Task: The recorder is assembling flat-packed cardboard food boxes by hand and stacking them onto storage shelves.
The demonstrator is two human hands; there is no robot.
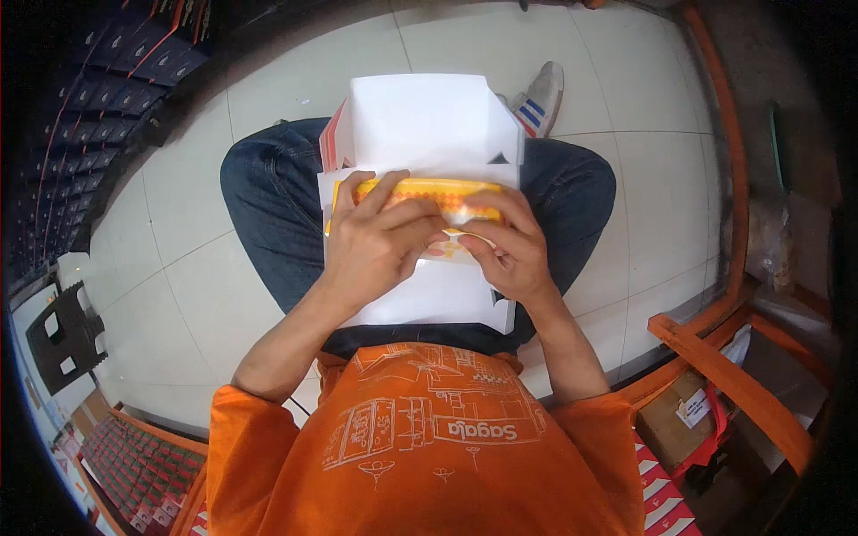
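An open white cardboard box (420, 121) rests across my lap, its raised side red on the outer left. Above its white lower panel (429, 299) I hold a yellow packet (424, 189) with an orange checkered band, lying crosswise. My left hand (375, 241) is closed on its left and middle part, with fingers over the top. My right hand (514, 246) grips the right end, thumb and fingers pinching at the near edge; some of its fingers are blurred. Both hands come close together at the middle of the packet, whose underside is hidden.
Dark boxes (112, 89) are stacked at the far left. A black plastic piece (64, 339) lies at left, above rows of small boxes (143, 469). An orange wooden frame (728, 384) and a brown carton (675, 415) stand at right. Pale floor tiles (661, 205) surround my legs.
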